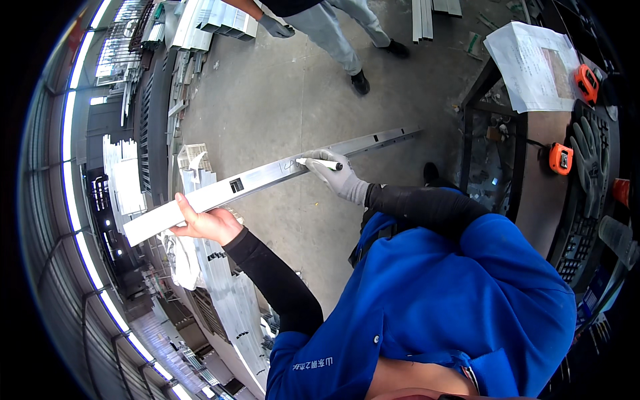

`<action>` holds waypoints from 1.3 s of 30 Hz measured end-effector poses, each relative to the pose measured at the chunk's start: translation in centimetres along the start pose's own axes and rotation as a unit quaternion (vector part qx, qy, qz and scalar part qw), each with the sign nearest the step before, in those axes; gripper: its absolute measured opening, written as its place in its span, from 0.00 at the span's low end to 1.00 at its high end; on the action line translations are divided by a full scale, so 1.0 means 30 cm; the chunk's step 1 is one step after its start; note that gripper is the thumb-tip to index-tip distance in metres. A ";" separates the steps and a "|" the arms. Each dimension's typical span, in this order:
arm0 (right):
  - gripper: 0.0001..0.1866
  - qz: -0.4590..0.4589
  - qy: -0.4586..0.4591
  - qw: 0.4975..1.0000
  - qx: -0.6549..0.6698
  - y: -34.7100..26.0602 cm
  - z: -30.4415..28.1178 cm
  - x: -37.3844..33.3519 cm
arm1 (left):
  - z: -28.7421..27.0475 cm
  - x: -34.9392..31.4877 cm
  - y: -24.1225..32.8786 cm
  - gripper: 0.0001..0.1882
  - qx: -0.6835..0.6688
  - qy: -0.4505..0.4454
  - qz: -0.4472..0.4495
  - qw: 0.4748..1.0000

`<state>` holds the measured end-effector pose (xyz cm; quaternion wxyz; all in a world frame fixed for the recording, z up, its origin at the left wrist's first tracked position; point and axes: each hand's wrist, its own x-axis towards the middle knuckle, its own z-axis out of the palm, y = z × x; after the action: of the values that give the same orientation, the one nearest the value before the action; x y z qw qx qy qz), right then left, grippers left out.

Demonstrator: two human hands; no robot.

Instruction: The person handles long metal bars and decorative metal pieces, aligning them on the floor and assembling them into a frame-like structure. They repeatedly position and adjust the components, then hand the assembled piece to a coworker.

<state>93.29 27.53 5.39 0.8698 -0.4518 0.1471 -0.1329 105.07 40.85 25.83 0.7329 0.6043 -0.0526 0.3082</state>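
Observation:
A long silver metal profile (261, 177) with dark rectangular cutouts slants across the view, its near end at the left and its far end toward the upper right. My bare left hand (212, 225) grips it close to the left end, thumb over the top edge and fingers beneath. In a grey glove, my right hand (337, 179) is closed around a white marker (325, 163) with a dark end. The marker's tip meets the profile's face, beside a few dark handwritten strokes. The right hand's lower fingers are partly hidden.
A workbench (543, 137) at the right carries papers (530, 67), two orange tape measures (561, 159), grey gloves (587, 160) and a keyboard (577, 250). More metal profiles (230, 300) lie at the left. Another person (327, 30) stands on the concrete floor ahead.

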 end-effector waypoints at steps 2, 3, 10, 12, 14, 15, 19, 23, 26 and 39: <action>0.15 0.007 -0.001 1.000 0.009 0.001 0.003 0.003 | -0.004 0.004 -0.003 0.44 0.001 -0.001 0.001 1.000; 0.15 0.011 -0.001 1.000 0.013 0.000 0.005 0.005 | -0.006 0.006 -0.003 0.44 0.003 -0.002 0.001 1.000; 0.14 0.001 -0.001 0.999 0.032 0.033 -0.004 0.019 | 0.007 0.000 0.006 0.42 0.010 0.000 0.005 1.000; 0.13 0.007 0.001 1.000 0.018 0.014 -0.005 0.012 | 0.006 -0.005 0.007 0.42 0.010 0.000 0.008 1.000; 0.13 -0.017 0.019 0.999 0.023 0.024 0.007 0.021 | 0.012 -0.011 0.012 0.42 0.008 -0.002 0.008 1.000; 0.13 -0.030 0.028 0.999 0.025 0.026 0.011 0.023 | 0.017 -0.014 0.015 0.42 0.007 -0.004 0.006 1.000; 0.14 -0.002 0.015 1.000 0.011 0.005 0.007 0.018 | 0.008 -0.008 0.005 0.43 0.004 -0.001 0.005 1.000; 0.14 0.027 0.005 1.000 0.014 0.011 0.003 0.020 | 0.012 -0.006 0.006 0.43 0.006 -0.007 0.004 1.000; 0.14 0.007 0.013 1.000 0.014 0.007 0.006 0.016 | 0.012 -0.007 0.007 0.43 0.007 -0.008 0.001 1.000; 0.14 0.008 -0.063 0.998 -0.027 -0.098 0.052 -0.024 | 0.009 -0.007 0.012 0.43 0.013 -0.016 0.009 1.000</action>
<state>92.93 27.30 8.77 0.8659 -0.4813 0.0997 -0.0932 104.81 40.55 26.12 0.7216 0.6179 -0.0658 0.3052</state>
